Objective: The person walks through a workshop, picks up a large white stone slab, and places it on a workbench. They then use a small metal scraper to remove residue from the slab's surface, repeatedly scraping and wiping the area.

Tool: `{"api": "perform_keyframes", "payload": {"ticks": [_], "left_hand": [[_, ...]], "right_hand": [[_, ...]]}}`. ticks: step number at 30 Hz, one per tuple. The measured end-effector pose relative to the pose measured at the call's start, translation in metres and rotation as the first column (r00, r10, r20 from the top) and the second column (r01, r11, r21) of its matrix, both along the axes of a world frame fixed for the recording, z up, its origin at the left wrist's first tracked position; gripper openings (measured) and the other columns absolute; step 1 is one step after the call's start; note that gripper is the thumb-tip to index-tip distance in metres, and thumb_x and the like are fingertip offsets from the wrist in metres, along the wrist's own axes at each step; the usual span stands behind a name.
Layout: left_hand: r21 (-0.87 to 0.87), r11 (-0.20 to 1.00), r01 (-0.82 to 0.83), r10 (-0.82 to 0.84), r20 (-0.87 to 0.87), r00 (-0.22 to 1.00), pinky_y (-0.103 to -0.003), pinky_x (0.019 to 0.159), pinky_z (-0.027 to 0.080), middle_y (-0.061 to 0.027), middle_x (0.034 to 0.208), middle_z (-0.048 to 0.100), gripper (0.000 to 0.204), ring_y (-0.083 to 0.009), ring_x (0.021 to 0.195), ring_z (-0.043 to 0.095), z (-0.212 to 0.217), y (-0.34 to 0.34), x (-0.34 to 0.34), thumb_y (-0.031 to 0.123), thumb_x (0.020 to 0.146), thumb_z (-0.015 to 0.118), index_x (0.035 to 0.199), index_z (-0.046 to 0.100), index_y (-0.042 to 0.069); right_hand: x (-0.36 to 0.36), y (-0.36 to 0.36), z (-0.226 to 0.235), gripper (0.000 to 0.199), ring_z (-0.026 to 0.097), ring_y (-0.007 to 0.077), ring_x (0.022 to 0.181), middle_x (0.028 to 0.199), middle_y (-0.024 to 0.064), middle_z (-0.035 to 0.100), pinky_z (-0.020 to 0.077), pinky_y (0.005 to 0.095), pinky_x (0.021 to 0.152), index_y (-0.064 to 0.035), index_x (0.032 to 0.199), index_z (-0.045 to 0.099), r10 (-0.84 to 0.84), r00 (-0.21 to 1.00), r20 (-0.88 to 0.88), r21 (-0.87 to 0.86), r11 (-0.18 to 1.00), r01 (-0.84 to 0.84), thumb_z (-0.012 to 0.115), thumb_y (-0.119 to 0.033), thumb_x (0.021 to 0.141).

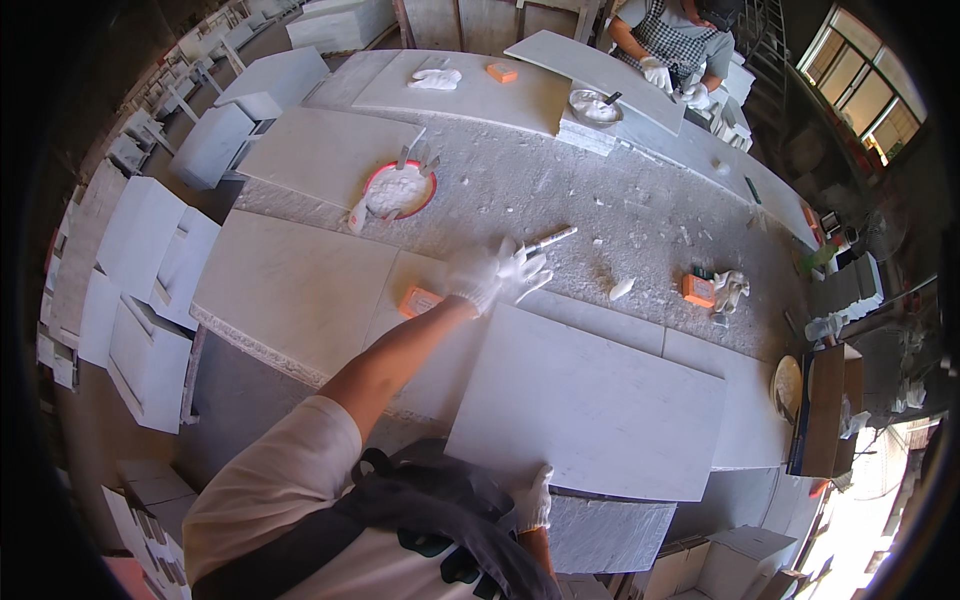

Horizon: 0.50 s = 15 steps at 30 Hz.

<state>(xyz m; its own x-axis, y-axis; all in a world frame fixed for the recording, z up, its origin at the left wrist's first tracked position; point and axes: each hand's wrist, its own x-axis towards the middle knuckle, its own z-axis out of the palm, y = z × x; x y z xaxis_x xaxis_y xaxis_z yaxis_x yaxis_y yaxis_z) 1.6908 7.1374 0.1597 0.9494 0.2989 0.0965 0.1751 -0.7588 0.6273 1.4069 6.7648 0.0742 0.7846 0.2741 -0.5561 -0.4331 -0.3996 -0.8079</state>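
Observation:
My left hand [500, 274], in a white knit glove, reaches out over the table with its fingers spread. Close to its fingertips is a pale marker pen [551, 239]; whether they touch is unclear. In front of me a white stone slab [592, 398] lies over other slabs, its near edge toward my body. My right hand [535, 500], gloved too, grips that near edge, with one digit on top and the others hidden. Beside my left wrist sits an orange block [420, 301].
A red-rimmed bowl of white paste [398, 190] with scrapers stands farther off. Another orange block [698, 290] lies by a crumpled glove [733, 290]. A person in a checked apron [672, 42] works at the far right. Cut stone pieces [150, 240] are stacked at left.

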Motion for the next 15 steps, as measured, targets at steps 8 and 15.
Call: {"api": "perform_keyframes", "payload": {"ticks": [8, 15], "left_hand": [[0.416, 0.907, 0.06, -0.029, -0.082, 0.996, -0.042, 0.07, 0.054, -0.0073, 0.09, 0.072, 0.058, -0.0284, 0.079, 0.07, 0.1, -0.034, -0.009, 0.067, 0.098, 0.049, 0.101, 0.071, 0.013], [0.483, 0.858, 0.176, -0.085, -0.204, 0.975, -0.051, 0.09, 0.054, -0.01, 0.117, 0.069, 0.078, -0.035, 0.101, 0.069, 0.078, -0.028, 0.011, 0.08, 0.094, 0.04, 0.126, 0.071, 0.016]], "right_hand": [[0.007, 0.014, -0.001, 0.082, 0.059, 0.0475, 0.123, 0.137, 0.0328, 0.055, 0.0532, 0.0551, 0.104, 0.0087, 0.148, 0.038, -0.314, 0.912, -0.264, 0.384, 0.833, 0.399, 0.038, -0.063, 0.107], [0.008, 0.006, 0.032, 0.089, 0.062, 0.0509, 0.117, 0.135, 0.0361, 0.056, 0.0518, 0.0534, 0.107, 0.0151, 0.146, 0.033, -0.281, 0.896, -0.343, 0.404, 0.817, 0.411, 0.032, -0.065, 0.106]]}}
